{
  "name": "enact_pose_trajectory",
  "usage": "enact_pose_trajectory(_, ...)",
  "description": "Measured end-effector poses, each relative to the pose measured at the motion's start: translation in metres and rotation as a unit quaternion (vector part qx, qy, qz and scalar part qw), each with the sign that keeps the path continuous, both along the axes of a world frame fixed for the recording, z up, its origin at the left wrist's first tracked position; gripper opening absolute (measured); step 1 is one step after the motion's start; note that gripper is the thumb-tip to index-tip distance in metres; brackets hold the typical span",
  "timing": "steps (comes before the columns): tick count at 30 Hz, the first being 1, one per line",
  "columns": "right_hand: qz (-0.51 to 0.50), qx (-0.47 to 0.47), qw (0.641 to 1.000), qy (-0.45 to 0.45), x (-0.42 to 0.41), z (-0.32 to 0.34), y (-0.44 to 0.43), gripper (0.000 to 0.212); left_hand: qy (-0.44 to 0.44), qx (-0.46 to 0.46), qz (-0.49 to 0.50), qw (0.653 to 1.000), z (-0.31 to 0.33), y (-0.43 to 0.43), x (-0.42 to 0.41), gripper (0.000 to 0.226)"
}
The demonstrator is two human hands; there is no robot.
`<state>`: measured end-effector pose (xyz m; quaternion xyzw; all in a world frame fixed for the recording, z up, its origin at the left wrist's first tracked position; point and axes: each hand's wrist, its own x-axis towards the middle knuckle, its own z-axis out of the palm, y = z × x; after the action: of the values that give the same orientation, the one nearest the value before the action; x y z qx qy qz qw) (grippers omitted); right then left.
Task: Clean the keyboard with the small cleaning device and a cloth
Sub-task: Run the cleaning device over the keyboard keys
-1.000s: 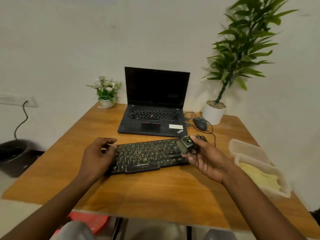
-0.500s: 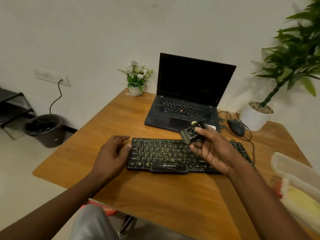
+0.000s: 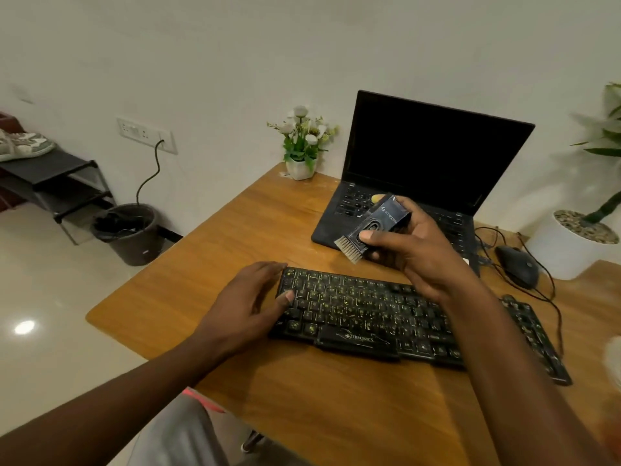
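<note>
The right hand (image 3: 420,253) grips the small black brush (image 3: 373,230) in the air near the keyboard (image 3: 369,311) on the table (image 3: 302,405). The left hand (image 3: 248,304) rests with loose fingers on the keyboard's left end.

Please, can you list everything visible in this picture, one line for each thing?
keyboard: one, black, on the table
cleaning device: one, black with pale bristles, above the keyboard
laptop: one, black, open behind the keyboard
mouse: one, black, right of the laptop
flower pot: one, white, left of the laptop
plant pot: one, white, right of the mouse
table: one, brown wood, under these
bin: one, dark, floor at left
shelf: one, black, against the left wall
left hand: one, rests on the keyboard's left end
right hand: one, grips the cleaning device
</note>
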<state>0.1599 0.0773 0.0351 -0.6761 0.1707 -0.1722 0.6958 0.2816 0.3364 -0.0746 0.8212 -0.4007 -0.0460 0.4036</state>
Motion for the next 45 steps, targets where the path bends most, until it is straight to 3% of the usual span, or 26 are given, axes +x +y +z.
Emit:
enact_pose_trajectory(7, 0.067, -0.106, 0.992, 0.0, 0.018, -0.006, 0.01, 0.057, -0.015, 0.027, -0.009, 0.999, 0.003, -0.001, -0.004, 0.086)
enact_pose_trajectory(15, 0.079, -0.166, 0.983, 0.015, 0.031, -0.036, 0.024, 0.055, -0.042, 0.04, 0.018, 0.998, 0.004, -0.005, -0.005, 0.092)
enact_pose_trajectory(20, 0.074, -0.332, 0.94, 0.036, 0.047, -0.037, 0.037, 0.054, -0.04, 0.044, 0.03, 0.998, 0.005, -0.007, -0.006, 0.089)
enact_pose_trajectory(30, 0.071, -0.497, 0.863, 0.049, 0.056, -0.045, 0.052, 0.06, -0.048, 0.038, 0.045, 0.997, 0.006, -0.006, -0.006, 0.092)
enact_pose_trajectory(35, 0.103, -0.435, 0.893, 0.043, 0.059, -0.047, 0.063, 0.06, -0.059, 0.032, 0.036, 0.997, 0.008, -0.005, -0.008, 0.085)
enact_pose_trajectory(41, 0.119, -0.489, 0.86, 0.086, 0.055, -0.039, 0.049, 0.067, -0.048, 0.043, 0.044, 0.997, 0.002, -0.004, -0.002, 0.093)
enact_pose_trajectory(45, 0.122, -0.458, 0.879, 0.052, 0.06, -0.046, 0.065, 0.06, -0.058, 0.045, 0.047, 0.996, -0.002, -0.004, 0.0, 0.091)
